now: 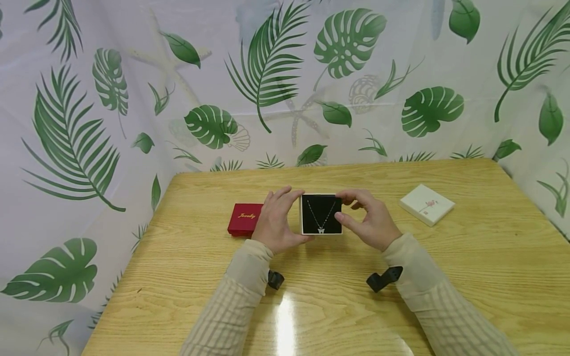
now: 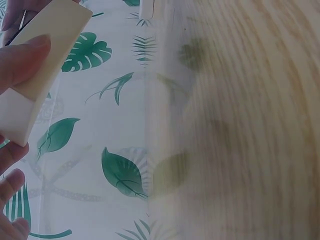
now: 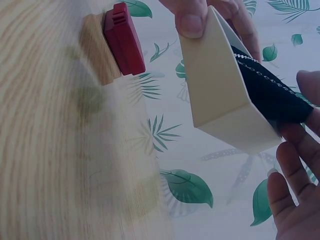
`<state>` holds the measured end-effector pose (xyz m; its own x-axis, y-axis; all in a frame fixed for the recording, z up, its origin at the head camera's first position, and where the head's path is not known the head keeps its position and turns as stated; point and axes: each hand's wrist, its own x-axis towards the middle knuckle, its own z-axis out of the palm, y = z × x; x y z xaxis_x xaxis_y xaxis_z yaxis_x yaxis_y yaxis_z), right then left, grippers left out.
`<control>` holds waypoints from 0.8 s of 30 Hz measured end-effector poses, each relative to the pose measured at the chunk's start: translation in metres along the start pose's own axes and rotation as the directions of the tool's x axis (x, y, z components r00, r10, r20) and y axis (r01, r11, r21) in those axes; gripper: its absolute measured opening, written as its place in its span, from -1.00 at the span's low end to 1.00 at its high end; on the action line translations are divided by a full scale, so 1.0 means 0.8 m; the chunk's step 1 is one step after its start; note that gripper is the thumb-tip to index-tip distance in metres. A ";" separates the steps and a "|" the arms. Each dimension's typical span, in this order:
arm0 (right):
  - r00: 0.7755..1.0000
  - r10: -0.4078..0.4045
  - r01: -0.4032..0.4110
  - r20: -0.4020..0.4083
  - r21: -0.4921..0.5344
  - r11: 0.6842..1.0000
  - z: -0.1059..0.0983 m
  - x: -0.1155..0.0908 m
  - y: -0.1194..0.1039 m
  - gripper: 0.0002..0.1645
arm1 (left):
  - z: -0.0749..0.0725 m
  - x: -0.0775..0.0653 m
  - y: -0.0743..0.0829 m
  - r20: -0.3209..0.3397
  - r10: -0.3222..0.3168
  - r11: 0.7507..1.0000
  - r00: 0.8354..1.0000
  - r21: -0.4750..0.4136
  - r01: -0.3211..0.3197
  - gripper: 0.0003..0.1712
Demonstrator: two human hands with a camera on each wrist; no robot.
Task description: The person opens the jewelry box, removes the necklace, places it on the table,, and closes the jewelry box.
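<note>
My left hand grips a small white jewelry box by its top and bottom edges, thumb underneath. The box is held up with its open side facing the head camera. Inside lies a black insert bearing a silver chain necklace with a butterfly pendant. At the box's right side, my right hand pinches the insert's edge between thumb and fingers. In the right wrist view that end of the insert tilts up out of the box. The left wrist view shows mostly the box's plain outer wall.
A red box with gold lettering stands on the wooden table, partly behind my left hand. To the right lies a flat white square lid printed with a pink flower. Leaf-patterned cloth hangs behind the table.
</note>
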<state>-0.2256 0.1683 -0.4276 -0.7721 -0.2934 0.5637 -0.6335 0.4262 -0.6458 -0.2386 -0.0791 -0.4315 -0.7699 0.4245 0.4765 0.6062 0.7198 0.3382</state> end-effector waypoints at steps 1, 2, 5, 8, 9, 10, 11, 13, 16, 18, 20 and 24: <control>1.000 0.005 -0.005 -0.003 0.003 1.000 0.000 0.000 0.000 -0.54 | 0.000 0.000 0.000 -0.002 0.003 1.000 1.000 0.000 -0.003 0.17; 1.000 0.008 -0.008 -0.005 0.007 1.000 0.000 0.000 0.001 -0.55 | 0.000 0.000 0.000 -0.004 0.007 1.000 1.000 0.000 -0.007 0.17; 1.000 0.013 -0.013 -0.013 0.018 1.000 0.001 0.000 0.002 -0.58 | 0.000 0.000 0.000 -0.009 0.016 1.000 1.000 -0.003 -0.016 0.17; 1.000 0.013 -0.012 -0.020 0.032 0.999 0.002 0.001 0.004 -0.60 | 0.001 0.000 0.001 -0.004 0.018 1.000 1.000 0.000 -0.018 0.17; 1.000 0.014 -0.013 -0.023 0.035 0.999 0.002 0.001 0.004 -0.61 | 0.001 0.000 0.000 -0.001 0.017 1.000 1.000 0.002 -0.017 0.17; 1.000 0.015 -0.014 -0.025 0.037 0.999 0.003 0.001 0.005 -0.62 | 0.002 0.000 0.001 0.002 0.017 1.000 1.000 0.003 -0.017 0.16; 1.000 0.017 -0.016 -0.026 0.039 0.999 0.003 0.001 0.005 -0.63 | 0.002 0.000 0.001 0.005 0.016 1.000 1.000 0.005 -0.016 0.16; 0.999 0.023 -0.022 -0.029 0.041 0.999 0.003 0.001 0.005 -0.67 | 0.003 0.000 0.000 0.008 0.017 1.000 1.000 0.012 -0.018 0.16; 0.999 0.039 -0.037 -0.033 0.060 0.998 0.004 0.002 0.005 -0.70 | 0.005 0.000 0.000 0.011 0.017 1.000 1.000 0.015 -0.017 0.16; 0.998 0.049 -0.046 -0.036 0.078 0.996 0.005 0.002 0.005 -0.72 | 0.006 -0.001 0.000 0.016 0.013 1.000 1.000 0.014 -0.013 0.17; 0.997 0.059 -0.054 -0.041 0.094 0.994 0.006 0.001 0.006 -0.73 | 0.007 -0.001 0.000 0.023 0.007 1.000 1.000 0.010 -0.007 0.18; 0.996 0.077 -0.072 -0.043 0.116 0.991 0.007 0.000 0.008 -0.74 | 0.010 -0.002 -0.001 0.057 -0.023 1.000 0.998 -0.009 0.023 0.16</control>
<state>-0.2297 0.1662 -0.4345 -0.8158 -0.2223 0.5339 -0.5780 0.3438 -0.7401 -0.2395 -0.0759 -0.4385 -0.7936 0.4384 0.4218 0.5898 0.7244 0.3568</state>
